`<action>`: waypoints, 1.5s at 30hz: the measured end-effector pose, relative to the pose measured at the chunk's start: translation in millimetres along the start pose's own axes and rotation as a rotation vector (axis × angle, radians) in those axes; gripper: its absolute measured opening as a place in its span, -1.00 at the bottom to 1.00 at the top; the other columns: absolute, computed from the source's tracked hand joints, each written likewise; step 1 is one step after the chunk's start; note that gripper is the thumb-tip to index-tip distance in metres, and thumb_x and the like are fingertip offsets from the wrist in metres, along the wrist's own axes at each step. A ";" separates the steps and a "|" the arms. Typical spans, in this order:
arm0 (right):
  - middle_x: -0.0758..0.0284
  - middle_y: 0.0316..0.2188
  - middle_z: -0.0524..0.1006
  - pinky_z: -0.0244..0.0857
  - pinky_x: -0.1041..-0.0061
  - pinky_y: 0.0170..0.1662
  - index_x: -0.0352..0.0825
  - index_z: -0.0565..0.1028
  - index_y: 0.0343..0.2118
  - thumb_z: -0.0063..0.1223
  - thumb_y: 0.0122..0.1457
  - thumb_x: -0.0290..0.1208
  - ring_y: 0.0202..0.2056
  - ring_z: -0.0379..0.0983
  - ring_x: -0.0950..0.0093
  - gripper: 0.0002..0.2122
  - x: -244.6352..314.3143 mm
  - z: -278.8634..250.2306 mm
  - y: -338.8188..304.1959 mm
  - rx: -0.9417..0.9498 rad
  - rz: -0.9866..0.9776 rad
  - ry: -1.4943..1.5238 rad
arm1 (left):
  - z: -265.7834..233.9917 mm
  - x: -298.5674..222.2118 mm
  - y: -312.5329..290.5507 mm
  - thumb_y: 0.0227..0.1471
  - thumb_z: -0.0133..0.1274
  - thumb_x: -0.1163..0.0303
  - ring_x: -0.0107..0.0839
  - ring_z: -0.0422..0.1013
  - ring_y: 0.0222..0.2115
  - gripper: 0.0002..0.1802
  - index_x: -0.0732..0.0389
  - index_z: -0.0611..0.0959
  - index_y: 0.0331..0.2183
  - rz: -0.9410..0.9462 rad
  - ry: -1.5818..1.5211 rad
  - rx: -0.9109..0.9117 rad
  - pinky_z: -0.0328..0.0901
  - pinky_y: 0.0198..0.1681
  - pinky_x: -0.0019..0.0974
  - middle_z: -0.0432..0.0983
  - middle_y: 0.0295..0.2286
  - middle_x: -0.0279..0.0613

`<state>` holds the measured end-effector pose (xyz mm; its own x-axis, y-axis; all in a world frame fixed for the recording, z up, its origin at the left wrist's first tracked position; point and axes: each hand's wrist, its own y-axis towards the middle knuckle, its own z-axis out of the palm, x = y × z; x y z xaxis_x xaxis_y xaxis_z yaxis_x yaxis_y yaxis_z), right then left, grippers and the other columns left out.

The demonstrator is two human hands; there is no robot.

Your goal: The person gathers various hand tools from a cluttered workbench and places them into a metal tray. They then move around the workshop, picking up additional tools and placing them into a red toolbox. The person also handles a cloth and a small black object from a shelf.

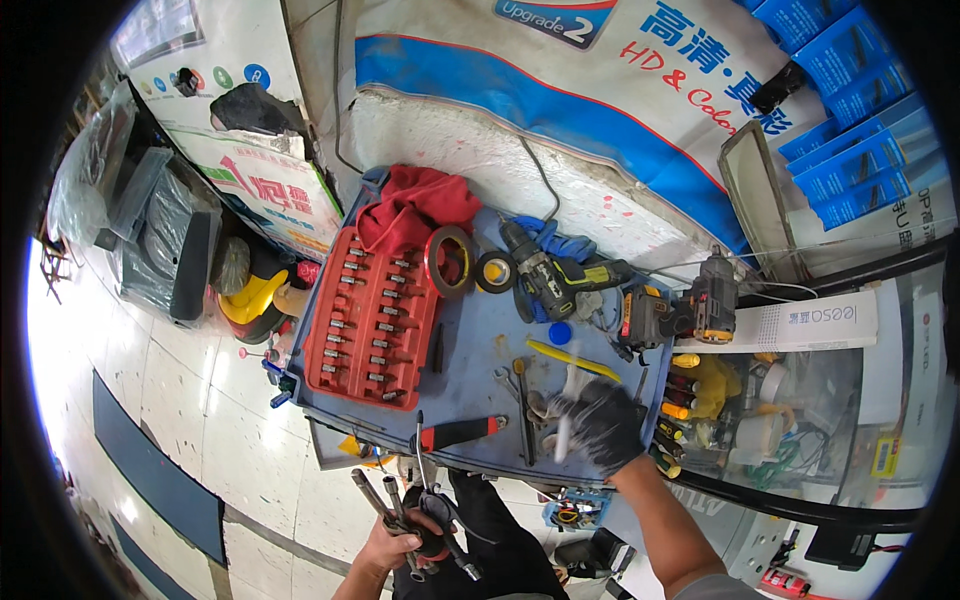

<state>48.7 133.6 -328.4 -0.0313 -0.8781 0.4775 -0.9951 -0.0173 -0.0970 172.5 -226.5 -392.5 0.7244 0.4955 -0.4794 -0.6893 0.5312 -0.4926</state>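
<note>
My left hand (398, 548), bare, is closed around a bundle of long metal tools (372, 492) below the tray's near edge. Some look like tubular socket wrenches, and a thin dark rod rises among them. My right hand (600, 425), in a dark glove, is over the right part of the blue tray (470, 375). Motion smears its fingers, and a pale elongated shape (565, 425) blurs beside them; whether they grip it is unclear. Close to that hand lie metal wrenches (524, 405) and a yellow strip (572, 360). A red-and-black handled tool (462, 433) lies near the front edge.
A red socket case (365, 325) with several bits and a red cloth (418, 208) fill the tray's left. Tape rolls (449, 262), a cordless drill (545, 275) and an impact driver (712, 300) are farther back. A glass case (800, 440) borders the right.
</note>
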 end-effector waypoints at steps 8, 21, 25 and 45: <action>0.07 -0.39 0.53 0.35 0.14 -0.25 -0.35 0.55 -0.19 0.10 0.18 -0.34 -0.37 0.49 0.09 -0.78 -7.7 86.3 -33.1 -0.061 -0.207 -0.072 | -5.1 -4.3 -11.7 -0.21 0.41 0.06 0.09 0.58 -0.30 -0.40 0.46 0.67 -0.35 -0.001 0.058 -0.010 0.50 -0.49 -0.21 0.57 -0.24 0.35; 0.06 -0.25 0.49 0.36 0.21 -0.09 -0.41 0.35 0.12 0.10 0.20 -0.31 -0.21 0.47 0.14 -0.54 -3.7 123.4 -35.8 -0.294 0.065 -0.360 | -70.3 48.3 -91.4 -0.29 0.45 -0.01 -0.39 0.51 -0.49 -0.33 0.41 0.70 -0.31 0.208 0.111 -0.197 0.39 -0.41 -0.32 0.60 -0.44 -0.08; 0.19 -0.16 0.49 0.41 0.43 -0.17 -0.36 0.28 0.16 0.01 0.33 -0.30 -0.24 0.47 0.42 -0.59 26.2 100.0 -71.5 -0.467 0.338 0.630 | -89.4 75.0 -127.3 -0.25 0.46 0.03 -0.36 0.49 -0.58 -0.35 0.41 0.68 -0.29 0.212 -0.187 -0.238 0.37 -0.57 -0.34 0.61 -0.32 0.09; 0.50 -0.67 0.40 0.08 0.58 -0.74 -0.13 0.50 -0.35 0.09 0.30 -0.22 -0.74 0.25 0.62 -0.86 69.6 437.3 -98.0 0.282 0.934 0.492 | -326.2 188.5 -350.6 -0.25 0.45 0.04 -0.11 0.60 -0.44 -0.41 0.38 0.63 -0.41 0.295 -0.536 -0.611 0.47 -0.60 -0.27 0.59 -0.29 0.25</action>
<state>184.9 -135.0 -667.5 -0.8593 -0.3156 0.4025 -0.5043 0.3921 -0.7693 547.2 -543.5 -547.1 0.3158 0.8941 -0.3176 -0.6234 -0.0568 -0.7799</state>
